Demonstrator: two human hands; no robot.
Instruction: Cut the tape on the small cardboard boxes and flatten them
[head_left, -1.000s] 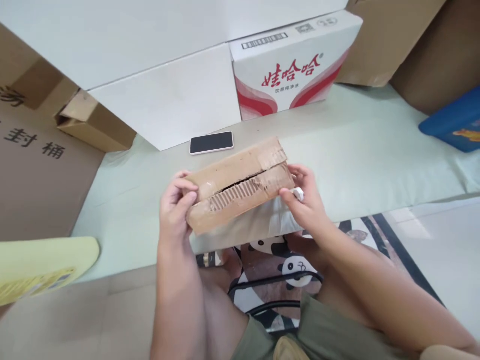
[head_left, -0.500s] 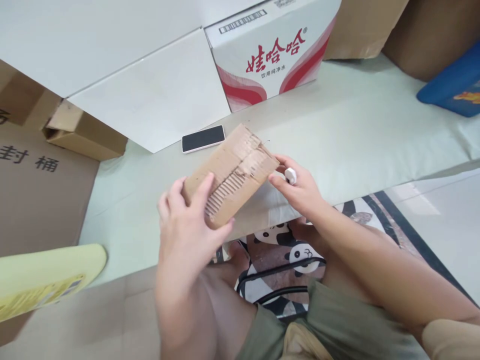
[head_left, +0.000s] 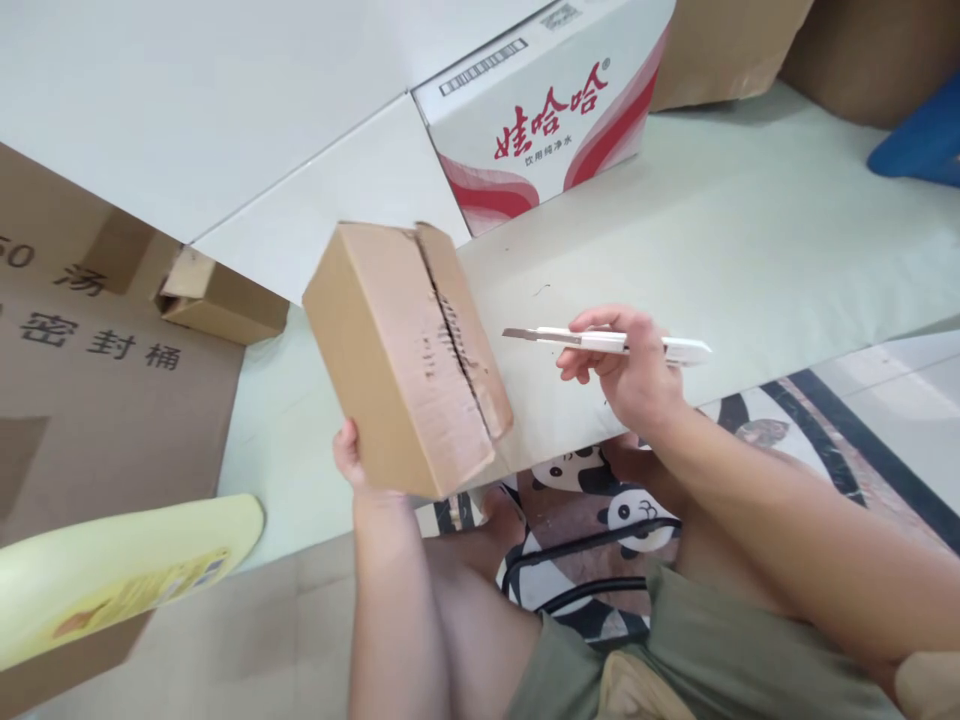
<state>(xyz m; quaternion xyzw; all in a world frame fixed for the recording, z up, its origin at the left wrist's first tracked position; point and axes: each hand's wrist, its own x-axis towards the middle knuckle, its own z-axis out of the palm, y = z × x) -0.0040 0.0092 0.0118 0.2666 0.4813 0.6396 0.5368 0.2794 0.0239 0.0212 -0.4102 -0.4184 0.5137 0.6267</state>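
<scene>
A brown cardboard box (head_left: 405, 360) is tilted up above the cloth-covered surface. A dark slit runs along its seam, with torn, scuffed cardboard beside it. My left hand (head_left: 349, 455) grips the box at its lower left; most of the fingers are hidden behind and under it. To the right, my right hand (head_left: 630, 360) is closed around a white utility knife (head_left: 600, 340). The knife's blade is out and points left toward the box, apart from it.
A white and red water carton (head_left: 544, 130) and large white boxes (head_left: 202, 100) stand at the back. At left are a pale yellow bottle (head_left: 135, 560), a small open carton (head_left: 225, 300) and a big printed carton (head_left: 112, 360). A blue container (head_left: 919, 140) is at far right.
The box has been turned in my left hand, so a slit seam now faces up. My right hand has left the box, showing the knife's blade. The phone is now hidden from view.
</scene>
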